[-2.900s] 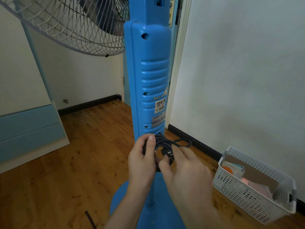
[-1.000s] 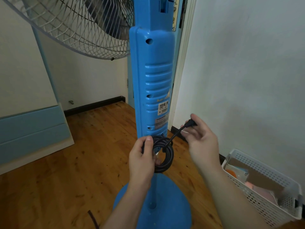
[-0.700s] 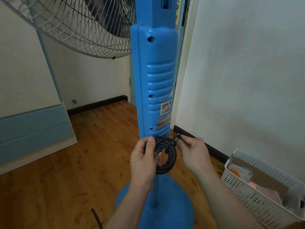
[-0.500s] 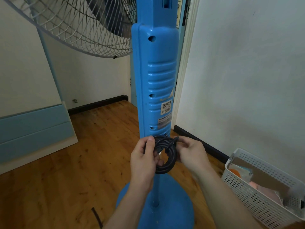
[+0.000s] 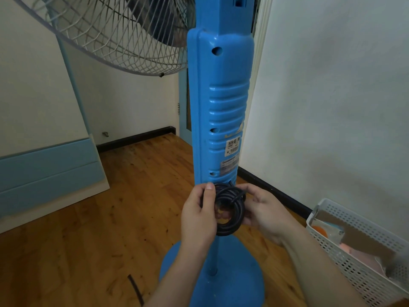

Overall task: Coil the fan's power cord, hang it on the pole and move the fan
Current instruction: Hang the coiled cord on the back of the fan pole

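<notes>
— Wooden floor (image 5: 77,240) under us, a white basket (image 5: 363,244) at four o'clock. And the fan (image 5: 221,107)?

— At twelve o'clock, blue, upright on its round base (image 5: 239,280).

— And the cord (image 5: 230,210)?

— Coiled black at centre, just below the fan's body — our left hand (image 5: 199,220) clamps one side, our right hand (image 5: 263,209) pinches the other.

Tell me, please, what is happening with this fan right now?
A person is bundling the blue fan's power cord. The left hand pinches the black coil just below the housing, while the right hand grips its other side. The coil is not yet hung on the pole.
</notes>
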`<state>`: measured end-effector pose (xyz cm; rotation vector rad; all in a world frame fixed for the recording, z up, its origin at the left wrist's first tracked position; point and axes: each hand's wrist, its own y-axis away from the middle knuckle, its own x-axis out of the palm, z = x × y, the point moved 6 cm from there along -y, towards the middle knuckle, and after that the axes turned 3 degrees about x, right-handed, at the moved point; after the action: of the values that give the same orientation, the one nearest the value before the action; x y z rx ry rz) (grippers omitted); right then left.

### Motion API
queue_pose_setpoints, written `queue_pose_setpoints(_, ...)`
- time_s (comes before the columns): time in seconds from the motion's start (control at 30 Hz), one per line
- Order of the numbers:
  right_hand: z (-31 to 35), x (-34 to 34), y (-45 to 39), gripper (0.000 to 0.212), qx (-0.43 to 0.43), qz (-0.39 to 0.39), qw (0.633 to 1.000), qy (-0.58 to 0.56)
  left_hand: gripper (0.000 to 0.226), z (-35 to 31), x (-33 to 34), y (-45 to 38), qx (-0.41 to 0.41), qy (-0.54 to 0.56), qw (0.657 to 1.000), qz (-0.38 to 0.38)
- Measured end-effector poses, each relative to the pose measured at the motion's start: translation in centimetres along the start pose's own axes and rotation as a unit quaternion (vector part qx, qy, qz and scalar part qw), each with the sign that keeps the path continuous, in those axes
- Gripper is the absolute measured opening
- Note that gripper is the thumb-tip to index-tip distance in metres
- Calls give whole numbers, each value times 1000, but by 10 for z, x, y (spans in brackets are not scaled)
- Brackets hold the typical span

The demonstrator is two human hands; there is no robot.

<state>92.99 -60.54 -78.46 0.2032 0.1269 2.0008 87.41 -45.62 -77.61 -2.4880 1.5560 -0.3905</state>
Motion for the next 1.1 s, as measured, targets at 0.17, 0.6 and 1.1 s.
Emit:
queue_pose_setpoints(0.17, -2, 4, 7, 30, 0, 48, 998, -36, 23, -11, -7, 5, 64, -97, 993, 18)
queue_pose_setpoints(0.6, 5, 23, 12, 45, -35, 52, 998, 16, 36, -18, -9, 0, 94, -129, 987, 18)
queue_pose_setpoints(1.1, 12, 7, 22, 65, -35, 32, 997, 66, 24, -1, -3, -6, -22, -30, 989, 140)
